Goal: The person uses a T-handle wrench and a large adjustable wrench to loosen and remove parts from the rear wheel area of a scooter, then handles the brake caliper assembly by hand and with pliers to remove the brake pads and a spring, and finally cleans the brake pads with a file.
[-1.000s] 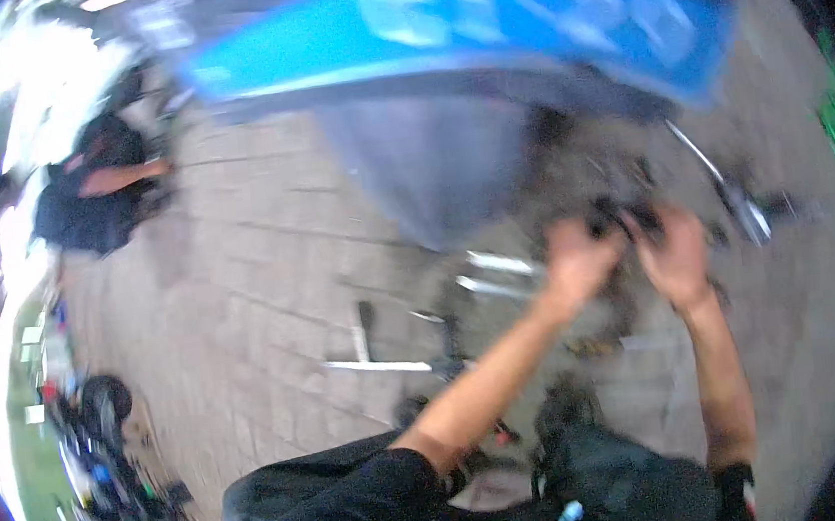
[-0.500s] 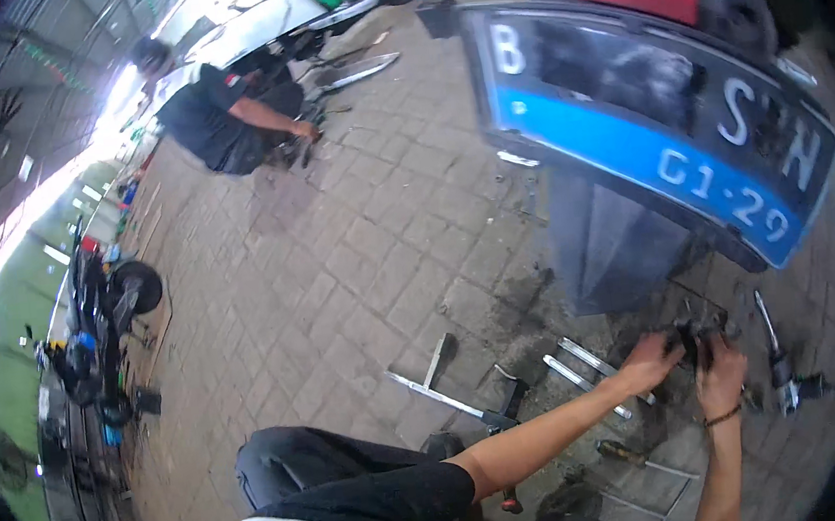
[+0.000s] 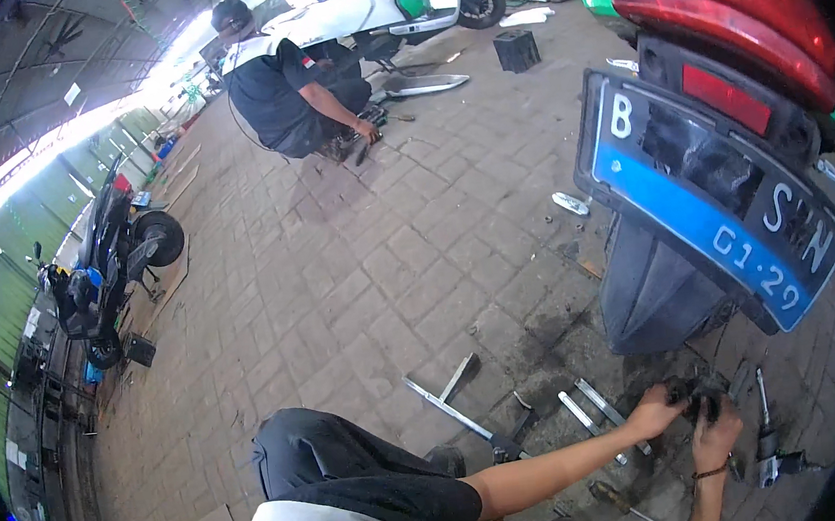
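At the lower right, my left hand (image 3: 655, 412) and my right hand (image 3: 717, 435) come together with fingers closed round a small dark, greasy part (image 3: 697, 391). Its exact kind is too blurred to tell. A dark bracelet circles my right wrist. Just right of my right hand lies an air impact wrench (image 3: 769, 466) with a long silver extension. Beside my left forearm two silver bars (image 3: 581, 413) rest on the pavement. Below the forearm lies a screwdriver (image 3: 611, 496). Farther left is a T-shaped metal tool (image 3: 452, 413).
A motorcycle's tail with a licence plate (image 3: 708, 197) and red light (image 3: 730, 4) overhangs my hands. Ahead, a co-worker (image 3: 291, 97) crouches by a white scooter (image 3: 354, 15). A black motorcycle (image 3: 106, 265) stands left on the paved floor (image 3: 340, 288). A black box (image 3: 517, 51) sits farther back.
The view has tilted up and shifted, so the plate sits farther right and more of the red tail shows. Both hands stay closed round the dark part, lower in the picture.
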Motion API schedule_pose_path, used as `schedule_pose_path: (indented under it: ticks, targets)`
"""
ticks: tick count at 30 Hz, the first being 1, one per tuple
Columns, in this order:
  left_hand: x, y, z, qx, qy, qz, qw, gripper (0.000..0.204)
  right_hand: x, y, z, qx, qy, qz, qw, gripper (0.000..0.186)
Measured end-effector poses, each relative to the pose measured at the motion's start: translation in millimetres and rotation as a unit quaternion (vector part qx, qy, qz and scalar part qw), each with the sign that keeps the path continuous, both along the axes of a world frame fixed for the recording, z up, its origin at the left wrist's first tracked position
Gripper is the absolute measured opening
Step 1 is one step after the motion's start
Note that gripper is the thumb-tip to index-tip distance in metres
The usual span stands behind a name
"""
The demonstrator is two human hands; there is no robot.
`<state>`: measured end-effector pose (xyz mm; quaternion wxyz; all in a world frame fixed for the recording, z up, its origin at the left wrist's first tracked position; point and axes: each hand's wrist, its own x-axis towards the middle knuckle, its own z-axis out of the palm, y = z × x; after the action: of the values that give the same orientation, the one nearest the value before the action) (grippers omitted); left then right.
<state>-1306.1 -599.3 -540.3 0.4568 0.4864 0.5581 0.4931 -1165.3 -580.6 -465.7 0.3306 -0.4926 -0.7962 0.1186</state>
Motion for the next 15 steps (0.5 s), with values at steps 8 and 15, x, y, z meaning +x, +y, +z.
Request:
schedule_pose_path:
  ticks: [8, 15]
  targets:
    - [8, 0, 3, 0.057, 0.085, 0.055, 0.993, 0.040, -1, 11, 2, 0.018, -0.075, -0.033, 0.996, 0.029]
    - [12, -11, 23, -0.032, 0.149, 0.037, 0.988, 0.040, -18, 19, 10, -0.013, -0.161, -0.074, 0.984, 0.032]
